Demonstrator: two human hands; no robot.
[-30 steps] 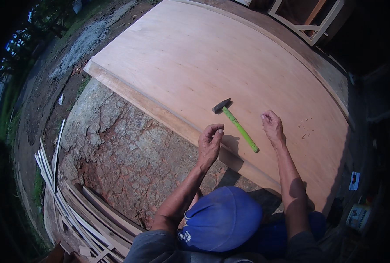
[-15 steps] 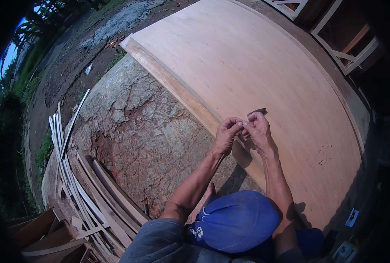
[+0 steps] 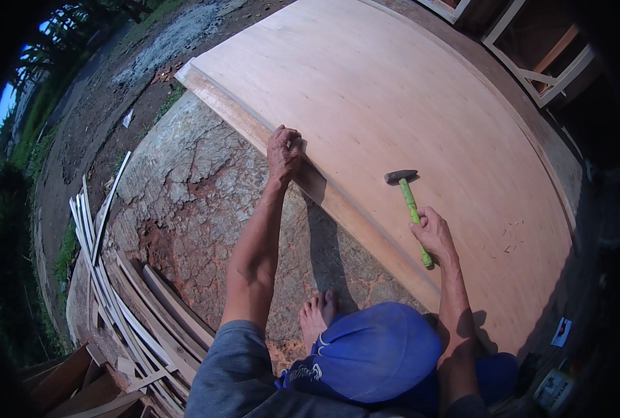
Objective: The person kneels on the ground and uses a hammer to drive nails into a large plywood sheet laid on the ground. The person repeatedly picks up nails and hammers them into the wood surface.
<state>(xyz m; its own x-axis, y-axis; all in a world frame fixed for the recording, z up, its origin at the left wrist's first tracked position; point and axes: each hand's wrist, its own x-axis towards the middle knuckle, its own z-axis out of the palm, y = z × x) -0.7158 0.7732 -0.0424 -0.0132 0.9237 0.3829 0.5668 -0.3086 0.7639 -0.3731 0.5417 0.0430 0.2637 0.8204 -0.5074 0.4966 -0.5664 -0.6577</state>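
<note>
A large sheet of plywood lies before me with a wooden strip along its left edge. Over that edge is my left hand, closed with its fingertips bent down at the border of sheet and strip. Whatever it may pinch is too small or hidden. My right hand wraps the green handle of a hammer above the sheet. The dark hammer head points away from me, to the right of my left hand and apart from it.
Several small nails lie scattered on the sheet at right. Long thin wood strips are piled at lower left on rough rocky ground. Wooden frames stand at far right. A blue cap covers the lower middle.
My hands, together at a pinch before, have parted. The left has moved away from me and left along the edge; the right has come down and taken hold of the hammer.
</note>
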